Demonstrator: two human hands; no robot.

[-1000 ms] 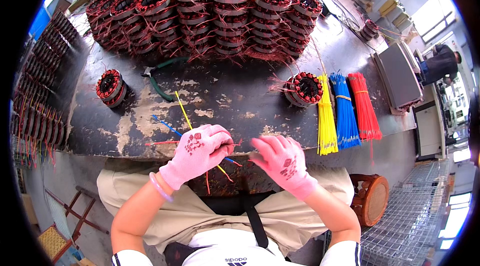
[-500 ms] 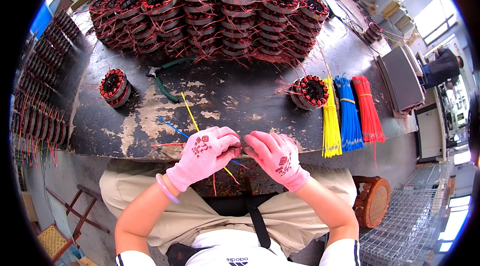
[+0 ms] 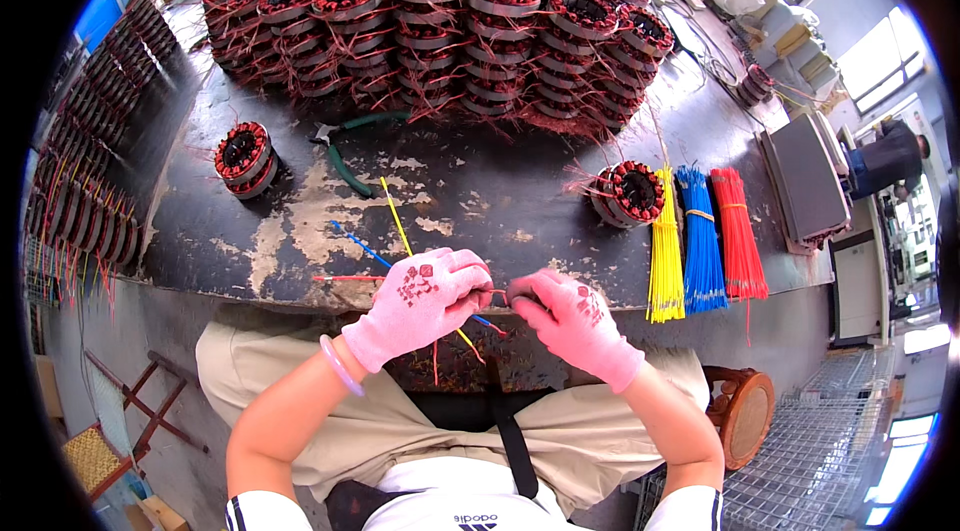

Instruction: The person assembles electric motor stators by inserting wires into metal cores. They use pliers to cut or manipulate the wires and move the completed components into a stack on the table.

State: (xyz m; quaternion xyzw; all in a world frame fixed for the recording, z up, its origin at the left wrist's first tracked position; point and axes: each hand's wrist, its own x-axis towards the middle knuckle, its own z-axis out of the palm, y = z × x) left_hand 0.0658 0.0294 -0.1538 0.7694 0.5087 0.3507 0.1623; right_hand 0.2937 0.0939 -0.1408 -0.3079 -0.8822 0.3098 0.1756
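Note:
My left hand (image 3: 425, 296), in a pink glove, is closed around a yellow wire (image 3: 395, 216), a blue wire (image 3: 360, 245) and a red wire (image 3: 340, 278). Their long ends fan out over the table edge, and short ends stick out below the fist. Thumb and fingers of my right hand (image 3: 578, 323), gloved alike, are pinched together just to the right. A thin reddish strand spans the small gap between the two hands, and the right fingertips appear to hold it. What lies inside the left fist is hidden.
Stacked wound motor stators (image 3: 430, 41) fill the table's back. Single stators stand left (image 3: 246, 161) and right (image 3: 628, 194). Green-handled pliers (image 3: 345, 156) lie behind the wires. Yellow (image 3: 665, 246), blue (image 3: 700, 241) and red (image 3: 738, 236) wire bundles lie right. A wooden stool (image 3: 745, 416) stands below.
My right hand has drawn a little to the right, widening the gap so the thin strand shows. My left hand keeps its grip on the wires. The whole view has shifted slightly.

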